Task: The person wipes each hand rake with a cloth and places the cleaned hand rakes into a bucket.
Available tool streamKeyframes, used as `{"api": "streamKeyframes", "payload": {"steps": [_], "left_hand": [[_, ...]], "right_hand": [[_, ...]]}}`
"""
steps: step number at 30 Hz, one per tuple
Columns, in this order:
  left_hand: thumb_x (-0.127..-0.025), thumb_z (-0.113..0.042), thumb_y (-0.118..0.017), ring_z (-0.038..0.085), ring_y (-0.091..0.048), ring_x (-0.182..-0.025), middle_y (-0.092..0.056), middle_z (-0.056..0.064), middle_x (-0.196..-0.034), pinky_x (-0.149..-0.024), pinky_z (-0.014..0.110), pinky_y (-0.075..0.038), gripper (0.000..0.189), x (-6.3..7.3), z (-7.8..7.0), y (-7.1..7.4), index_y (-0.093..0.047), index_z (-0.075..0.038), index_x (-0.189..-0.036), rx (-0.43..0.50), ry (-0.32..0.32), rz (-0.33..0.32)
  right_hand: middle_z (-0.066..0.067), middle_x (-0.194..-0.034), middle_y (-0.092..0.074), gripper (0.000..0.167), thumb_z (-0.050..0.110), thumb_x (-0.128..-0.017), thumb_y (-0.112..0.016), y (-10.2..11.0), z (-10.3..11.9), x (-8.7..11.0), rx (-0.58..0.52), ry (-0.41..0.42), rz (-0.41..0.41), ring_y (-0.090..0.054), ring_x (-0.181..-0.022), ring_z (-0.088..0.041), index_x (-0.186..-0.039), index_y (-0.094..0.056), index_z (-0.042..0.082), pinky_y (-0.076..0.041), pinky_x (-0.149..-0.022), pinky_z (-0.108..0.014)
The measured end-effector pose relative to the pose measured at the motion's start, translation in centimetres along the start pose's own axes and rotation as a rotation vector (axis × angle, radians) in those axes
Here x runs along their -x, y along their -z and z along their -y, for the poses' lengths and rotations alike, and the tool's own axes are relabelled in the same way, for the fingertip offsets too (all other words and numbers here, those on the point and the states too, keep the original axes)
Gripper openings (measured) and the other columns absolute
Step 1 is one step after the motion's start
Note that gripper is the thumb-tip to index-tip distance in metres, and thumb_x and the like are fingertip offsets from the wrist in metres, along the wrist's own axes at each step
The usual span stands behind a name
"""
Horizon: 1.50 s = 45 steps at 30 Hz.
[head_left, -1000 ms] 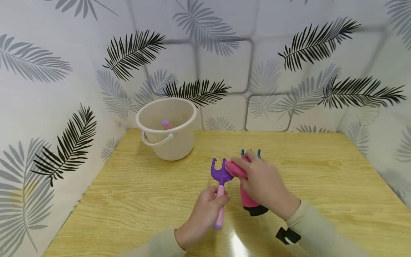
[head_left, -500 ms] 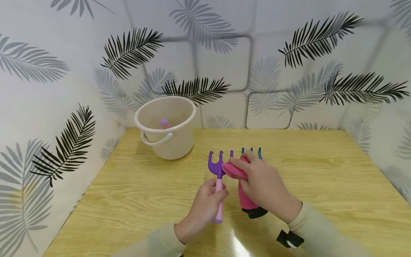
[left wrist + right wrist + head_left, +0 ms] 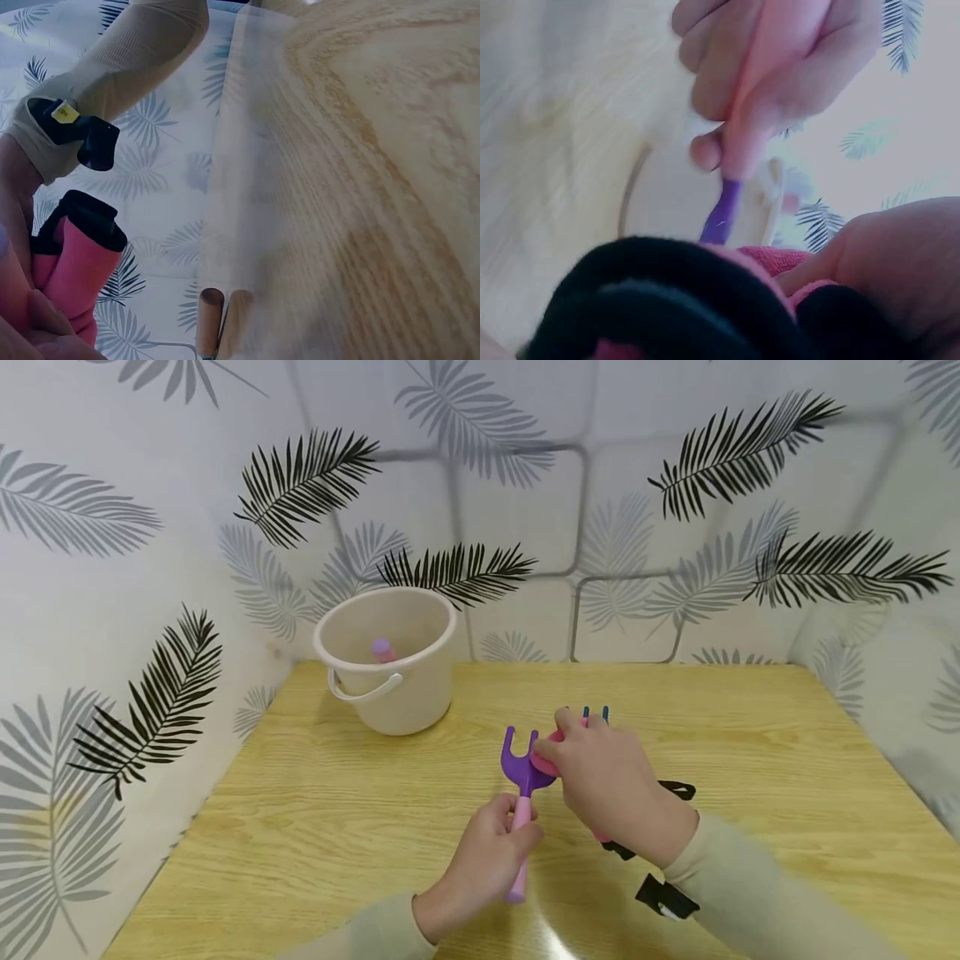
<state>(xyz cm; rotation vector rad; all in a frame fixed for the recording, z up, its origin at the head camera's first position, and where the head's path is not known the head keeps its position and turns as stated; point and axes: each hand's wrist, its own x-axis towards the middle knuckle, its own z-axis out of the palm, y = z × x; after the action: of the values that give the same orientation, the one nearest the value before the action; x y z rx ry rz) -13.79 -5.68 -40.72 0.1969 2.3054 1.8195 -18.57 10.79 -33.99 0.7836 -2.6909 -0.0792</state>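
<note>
My left hand (image 3: 483,856) grips the pink handle of a toy garden fork (image 3: 519,770). Its purple tined head points away from me, above the table. A pink cloth with black edging (image 3: 546,762) is pinched in my right hand (image 3: 611,777), which holds it against the right side of the head, covering some tines. In the left wrist view the cloth (image 3: 86,259) hangs down with a thick black end. From the right wrist, the fork's purple neck (image 3: 721,214) shows just beyond the cloth. Blue prongs (image 3: 605,715) stick out past my right hand, the rest hidden behind it.
A cream bucket (image 3: 405,706) with a white handle stands at the back left. Inside it is a pink and lilac stick-like end (image 3: 383,650). Leaf-patterned covering (image 3: 510,510) rises behind the wooden table (image 3: 315,827). A brown cylinder (image 3: 211,315) shows in the left wrist view.
The fork rose slightly, then came back down and to the right. My right hand has turned over the cloth, and a black loop of it now shows to the hand's right.
</note>
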Motion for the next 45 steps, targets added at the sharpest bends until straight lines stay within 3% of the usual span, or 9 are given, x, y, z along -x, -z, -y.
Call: {"api": "streamKeyframes", "payload": {"steps": [6, 11, 16, 20, 23, 29, 36, 40, 45], "left_hand": [[-0.092, -0.016, -0.058, 0.009, -0.047, -0.045, -0.050, -0.002, -0.062, -0.041, 0.022, -0.038, 0.022, -0.1, 0.0, 0.1, -0.058, -0.002, -0.109, -0.030, -0.007, 0.022], [-0.091, -0.014, -0.059, 0.008, -0.047, -0.044, -0.050, -0.004, -0.062, -0.041, 0.022, -0.038, 0.018, 0.3, 0.1, -0.4, -0.059, -0.005, -0.107, -0.108, -0.033, 0.047], [-0.089, -0.016, -0.060, 0.010, -0.051, -0.045, -0.054, -0.002, -0.064, -0.042, 0.025, -0.043, 0.022, 0.5, 0.2, -0.6, -0.060, -0.006, -0.109, -0.134, -0.027, 0.047], [-0.090, -0.014, -0.059, 0.011, -0.050, -0.042, -0.054, -0.002, -0.062, -0.038, 0.023, -0.040, 0.023, 0.4, 0.2, -0.5, -0.059, -0.004, -0.110, -0.115, -0.019, 0.059], [-0.089, -0.013, -0.058, 0.010, -0.049, -0.041, -0.053, -0.002, -0.060, -0.040, 0.022, -0.039, 0.024, 0.2, 0.1, -0.4, -0.058, -0.004, -0.111, -0.121, -0.029, 0.061], [-0.089, -0.008, -0.053, 0.011, -0.051, -0.035, -0.051, -0.002, -0.049, -0.041, 0.023, -0.035, 0.015, 0.1, 0.4, -0.3, -0.059, -0.007, -0.103, -0.165, -0.059, 0.099], [-0.087, -0.010, -0.054, 0.012, -0.049, -0.033, -0.048, -0.003, -0.043, -0.040, 0.024, -0.033, 0.007, -0.3, 0.6, 0.2, -0.062, -0.010, -0.088, -0.217, -0.059, 0.110], [-0.088, -0.009, -0.058, 0.009, -0.042, -0.033, -0.044, -0.003, -0.044, -0.038, 0.021, -0.030, 0.010, -0.4, 0.6, 0.7, -0.067, -0.006, -0.091, -0.183, -0.047, 0.111], [-0.087, -0.012, -0.061, 0.008, -0.044, -0.035, -0.049, -0.003, -0.048, -0.037, 0.020, -0.031, 0.012, -0.2, 0.3, 0.5, -0.066, -0.006, -0.097, -0.127, -0.018, 0.110]], "right_hand": [[-0.003, -0.098, -0.060, 0.047, 0.005, -0.071, -0.076, 0.6, 1.1, 0.1, -0.054, 0.014, 0.024, -0.053, -0.064, -0.021, -0.110, -0.076, 0.032, -0.043, -0.039, -0.030], [-0.006, -0.093, -0.057, 0.035, 0.009, -0.074, -0.079, -0.1, 0.7, -1.3, 0.018, 0.003, -0.033, -0.054, -0.065, -0.025, -0.103, -0.075, 0.028, -0.048, -0.042, -0.034], [-0.005, -0.090, -0.054, 0.027, 0.007, -0.080, -0.074, -0.5, 0.3, -2.2, 0.021, -0.023, -0.004, -0.053, -0.064, -0.025, -0.096, -0.074, 0.029, -0.048, -0.042, -0.036], [-0.006, -0.095, -0.056, 0.034, 0.008, -0.077, -0.076, -0.2, 0.8, -1.4, -0.007, 0.016, 0.018, -0.056, -0.068, -0.027, -0.103, -0.074, 0.029, -0.050, -0.043, -0.037], [-0.005, -0.095, -0.057, 0.037, 0.008, -0.074, -0.078, 0.2, 1.4, -0.5, -0.032, 0.060, -0.016, -0.056, -0.068, -0.025, -0.102, -0.075, 0.031, -0.048, -0.041, -0.034], [0.001, -0.088, -0.054, 0.009, 0.026, -0.086, -0.079, 0.4, 2.5, -0.1, -0.011, 0.210, -0.061, -0.052, -0.065, -0.022, -0.083, -0.071, 0.030, -0.039, -0.041, -0.028], [-0.001, -0.090, -0.052, 0.024, 0.031, -0.069, -0.092, 0.6, 2.6, -0.6, 0.091, 0.251, 0.030, -0.052, -0.071, -0.024, -0.085, -0.075, 0.032, -0.042, -0.048, -0.032], [0.000, -0.091, -0.050, 0.017, 0.032, -0.075, -0.088, 1.0, 2.5, -0.2, 0.054, 0.237, 0.110, -0.051, -0.074, -0.024, -0.087, -0.076, 0.032, -0.043, -0.050, -0.033], [0.001, -0.095, -0.054, 0.019, 0.018, -0.080, -0.082, 0.5, 1.9, -0.3, 0.003, 0.159, 0.078, -0.054, -0.077, -0.025, -0.091, -0.075, 0.033, -0.048, -0.050, -0.034]]}}
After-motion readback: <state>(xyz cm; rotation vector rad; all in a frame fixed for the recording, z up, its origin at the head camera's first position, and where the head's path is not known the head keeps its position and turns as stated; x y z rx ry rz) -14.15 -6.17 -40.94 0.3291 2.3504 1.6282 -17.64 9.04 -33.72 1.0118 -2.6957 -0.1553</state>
